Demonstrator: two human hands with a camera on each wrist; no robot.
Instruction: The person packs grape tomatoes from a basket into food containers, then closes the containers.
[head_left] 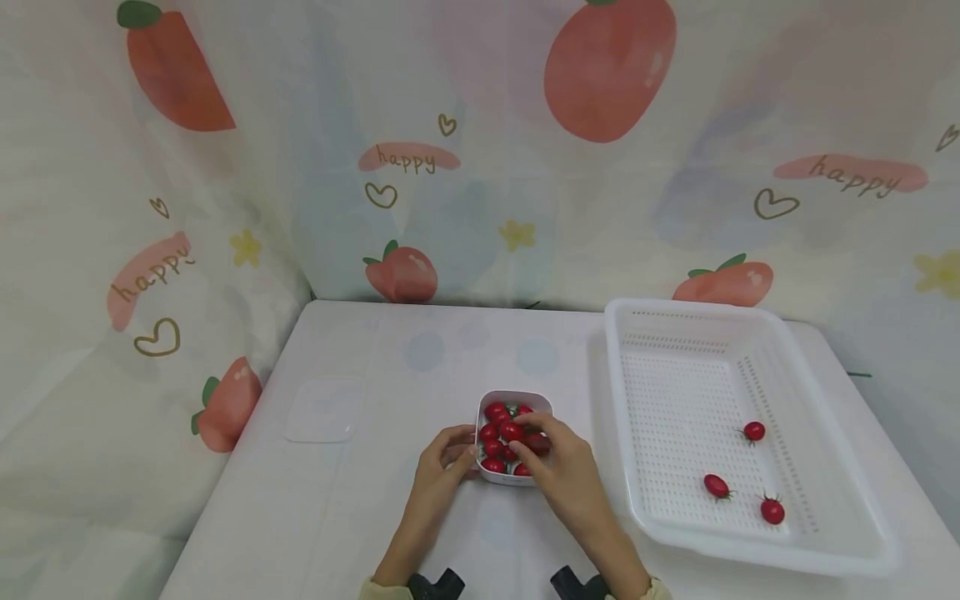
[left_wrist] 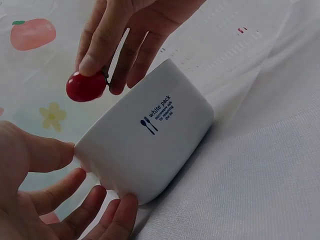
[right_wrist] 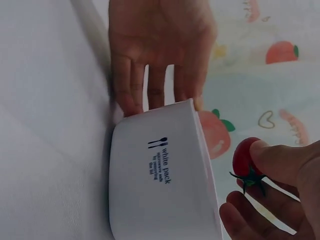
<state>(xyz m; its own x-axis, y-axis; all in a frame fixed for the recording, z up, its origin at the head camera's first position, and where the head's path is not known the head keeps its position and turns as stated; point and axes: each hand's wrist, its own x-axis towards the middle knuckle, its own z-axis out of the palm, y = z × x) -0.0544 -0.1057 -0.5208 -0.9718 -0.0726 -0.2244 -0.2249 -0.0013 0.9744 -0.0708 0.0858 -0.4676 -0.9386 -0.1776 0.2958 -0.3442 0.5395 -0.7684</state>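
A small white plastic container (head_left: 513,480) stands on the table, filled with several red cherry tomatoes (head_left: 492,448). My left hand (head_left: 437,467) touches its left wall with nearly straight fingers, the thumb at the rim in the left wrist view. Over the container, my right hand (head_left: 572,475) pinches one cherry tomato (right_wrist: 244,156) between thumb and fingers. Its green calyx (right_wrist: 250,178) shows in the right wrist view. In the left wrist view this tomato is held above the rim, beside the printed wall (left_wrist: 155,135).
To the right stands a large white perforated basket (head_left: 630,467) holding three cherry tomatoes (head_left: 772,510). A clear flat lid (head_left: 324,410) lies on the left of the table. Behind the table hangs a fruit-printed cloth (head_left: 480,217).
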